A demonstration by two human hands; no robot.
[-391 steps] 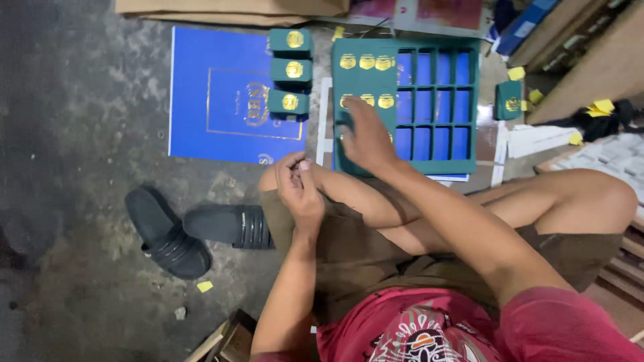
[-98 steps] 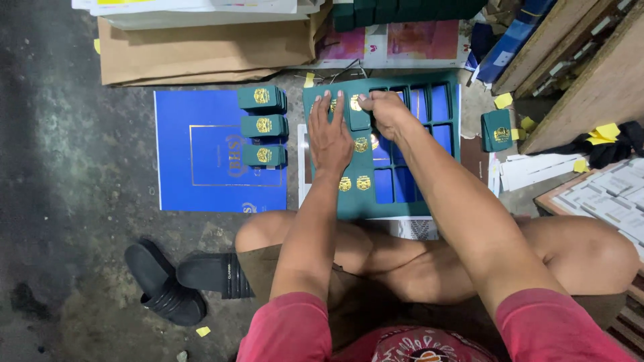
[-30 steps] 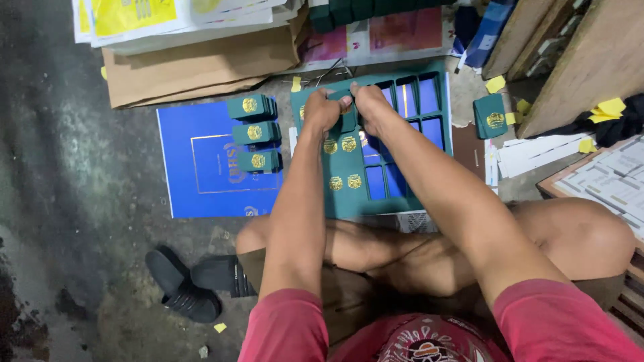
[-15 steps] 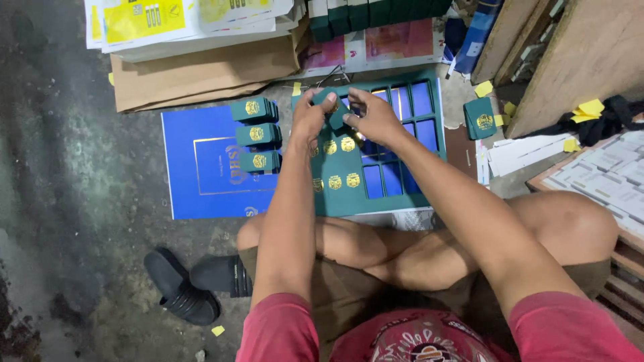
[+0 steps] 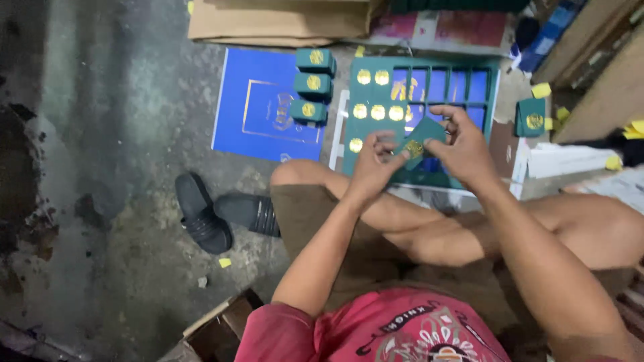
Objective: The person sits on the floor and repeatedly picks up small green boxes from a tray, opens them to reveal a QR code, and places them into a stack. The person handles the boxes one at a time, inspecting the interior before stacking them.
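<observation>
Above the green tray [image 5: 500, 100], both hands pinch one small green box [image 5: 417, 141]: left hand [image 5: 373, 166] steadies a corner, right hand [image 5: 463, 147] grips its side, apparently for slotting.

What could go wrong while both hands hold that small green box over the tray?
The small green box sits between the left hand and right hand in a fingertip grip; it could slip onto the filled cells of the green tray. The three boxes stacked on the blue sheet could be knocked.
</observation>
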